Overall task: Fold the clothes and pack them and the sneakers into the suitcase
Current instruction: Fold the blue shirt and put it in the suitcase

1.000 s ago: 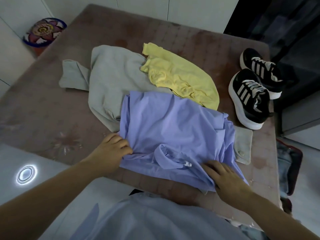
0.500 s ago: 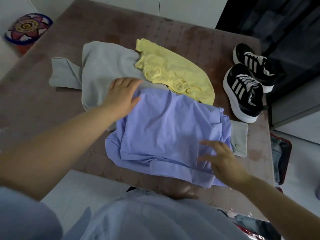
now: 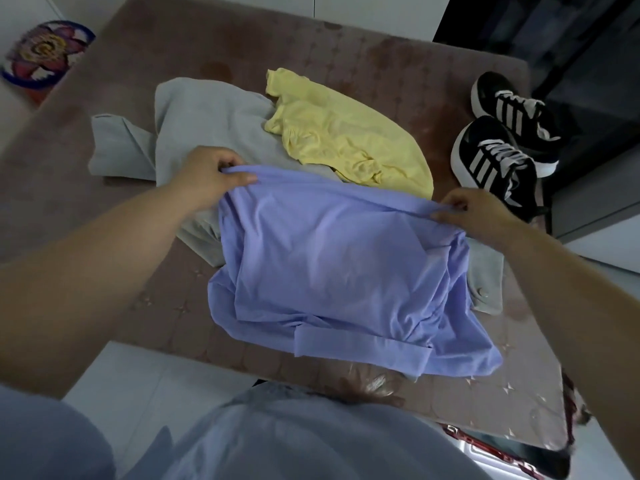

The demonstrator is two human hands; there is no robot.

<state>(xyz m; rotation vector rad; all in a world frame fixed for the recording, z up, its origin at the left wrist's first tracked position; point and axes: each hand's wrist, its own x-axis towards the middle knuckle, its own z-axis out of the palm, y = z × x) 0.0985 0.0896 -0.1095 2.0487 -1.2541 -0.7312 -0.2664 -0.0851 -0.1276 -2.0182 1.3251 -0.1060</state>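
Just beyond the lilac shirt (image 3: 329, 265) lie yellow top (image 3: 346, 143) and sneakers (image 3: 498, 161).

A brownish-pink bench (image 3: 346, 39) with a faint repeating star-and-grid pattern fills the middle of the frame. At upper left, beyond its edge, lies a blurred round dish (image 3: 45, 57) painted with a red, yellow and blue flower. White floor tiles (image 3: 138, 375) show at lower left, pale wall panels (image 3: 381, 12) along the top, and a dark glossy panel (image 3: 571, 36) at upper right.

Left hand (image 3: 207, 174) and right hand (image 3: 474, 211) pinch lilac shirt's (image 3: 332, 268) far edge; yellow top (image 3: 349, 147) (crumpled) just beyond, between them.
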